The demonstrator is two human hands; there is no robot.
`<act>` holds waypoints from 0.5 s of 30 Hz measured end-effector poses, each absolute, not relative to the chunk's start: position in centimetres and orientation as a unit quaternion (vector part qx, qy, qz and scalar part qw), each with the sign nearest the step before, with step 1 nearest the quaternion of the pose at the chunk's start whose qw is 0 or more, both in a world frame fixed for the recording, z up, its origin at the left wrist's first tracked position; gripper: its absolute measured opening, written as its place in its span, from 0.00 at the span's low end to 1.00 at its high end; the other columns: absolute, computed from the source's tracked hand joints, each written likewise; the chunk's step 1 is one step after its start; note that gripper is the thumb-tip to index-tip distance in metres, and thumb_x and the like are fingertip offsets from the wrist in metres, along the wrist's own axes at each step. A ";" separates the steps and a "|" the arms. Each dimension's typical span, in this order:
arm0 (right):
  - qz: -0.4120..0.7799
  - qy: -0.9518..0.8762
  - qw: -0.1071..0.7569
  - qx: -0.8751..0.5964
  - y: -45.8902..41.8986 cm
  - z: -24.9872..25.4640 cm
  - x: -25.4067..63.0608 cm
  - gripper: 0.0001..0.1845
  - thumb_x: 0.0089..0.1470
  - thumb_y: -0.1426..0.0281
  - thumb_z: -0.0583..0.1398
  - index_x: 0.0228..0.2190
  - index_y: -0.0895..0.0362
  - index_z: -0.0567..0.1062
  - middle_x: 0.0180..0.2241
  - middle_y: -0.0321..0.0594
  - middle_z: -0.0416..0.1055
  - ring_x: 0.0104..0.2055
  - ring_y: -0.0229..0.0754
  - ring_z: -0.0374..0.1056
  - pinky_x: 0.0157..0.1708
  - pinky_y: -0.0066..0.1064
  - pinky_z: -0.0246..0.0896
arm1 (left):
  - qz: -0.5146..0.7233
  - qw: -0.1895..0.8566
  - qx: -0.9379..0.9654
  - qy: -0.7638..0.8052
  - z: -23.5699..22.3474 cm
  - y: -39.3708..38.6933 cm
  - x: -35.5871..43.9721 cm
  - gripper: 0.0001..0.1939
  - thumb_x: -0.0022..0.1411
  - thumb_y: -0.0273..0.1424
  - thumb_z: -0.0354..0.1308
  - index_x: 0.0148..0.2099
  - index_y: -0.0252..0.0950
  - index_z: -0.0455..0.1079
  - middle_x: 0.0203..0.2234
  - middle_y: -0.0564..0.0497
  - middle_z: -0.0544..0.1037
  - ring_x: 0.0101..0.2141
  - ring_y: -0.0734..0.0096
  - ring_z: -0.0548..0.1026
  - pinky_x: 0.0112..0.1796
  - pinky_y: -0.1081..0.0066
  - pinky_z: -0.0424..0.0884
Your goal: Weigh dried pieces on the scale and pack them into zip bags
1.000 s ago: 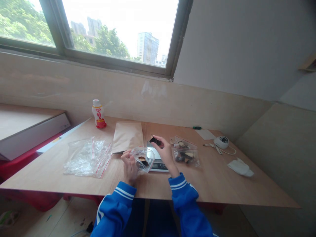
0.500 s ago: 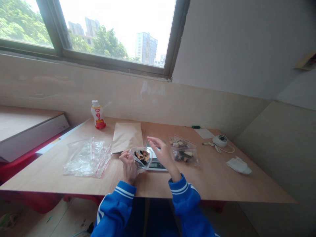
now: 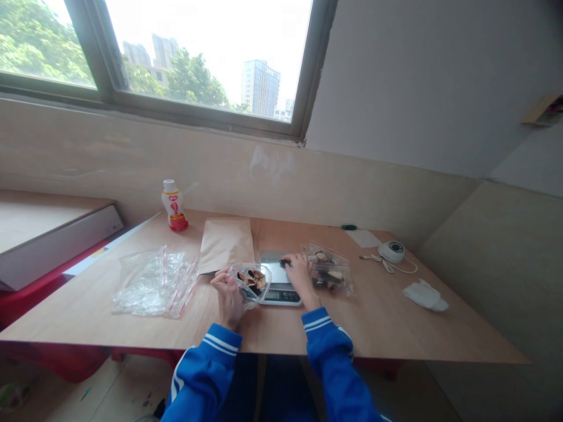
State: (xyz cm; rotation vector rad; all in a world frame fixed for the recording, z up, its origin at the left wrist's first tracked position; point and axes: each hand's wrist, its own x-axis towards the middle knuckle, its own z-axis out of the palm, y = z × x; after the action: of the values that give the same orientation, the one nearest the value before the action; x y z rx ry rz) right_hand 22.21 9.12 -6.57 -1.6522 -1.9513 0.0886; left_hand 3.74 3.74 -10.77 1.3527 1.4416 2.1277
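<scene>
L hand curled, fingers + thumb pinching the edge of a clear zip bag w/ dark & tan dried pieces inside, held up off the table right beside the scale, so the contents sit within short reach of the other hand. R hand fingers bent down, tips at a dark piece on the steel platform of a digital kitchen scale; can't tell if pinching or letting go. Display faces the person, readable from above, digits too small to read. Just R of the hand, a 2nd zip bag of similar pieces lies flat, handy. L of the L hand, a kraft paper envelope and a crumpled clear zip bag lie on the wooden table; a bottle stands back by the wall, out of the way.
</scene>
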 end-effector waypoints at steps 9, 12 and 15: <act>0.048 -0.758 0.296 -0.579 8.4 -4.9 22.0 0.09 0.55 0.73 0.55 0.32 0.53 0.76 0.37 0.41 0.74 0.43 0.48 0.63 0.43 0.38 0.49 | 0.718 0.092 0.465 0.509 -11.3 4.2 3.5 0.10 0.65 0.41 0.43 0.39 0.41 0.49 0.42 0.45 0.66 0.44 0.61 0.69 0.43 0.54 0.67; 0.068 -0.765 0.279 -0.576 8.4 -5.4 22.0 0.09 0.54 0.73 0.56 0.36 0.54 0.75 0.40 0.42 0.73 0.44 0.47 0.63 0.44 0.38 0.50 | 0.715 0.106 0.458 0.518 -11.4 4.1 3.4 0.10 0.65 0.41 0.43 0.40 0.41 0.50 0.43 0.46 0.65 0.44 0.62 0.69 0.44 0.55 0.66; 0.077 -0.758 0.274 -0.586 8.3 -5.9 22.1 0.10 0.53 0.74 0.56 0.36 0.54 0.76 0.39 0.42 0.72 0.45 0.48 0.64 0.45 0.39 0.51 | 0.714 0.105 0.459 0.518 -11.4 4.1 3.5 0.11 0.65 0.42 0.43 0.40 0.41 0.50 0.43 0.45 0.64 0.44 0.60 0.68 0.43 0.53 0.66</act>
State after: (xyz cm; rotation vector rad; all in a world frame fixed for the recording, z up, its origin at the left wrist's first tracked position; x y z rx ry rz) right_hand 22.09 8.35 -5.90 -1.5767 -2.0389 0.2077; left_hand 3.45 4.06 -11.40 1.3531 1.5259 2.1052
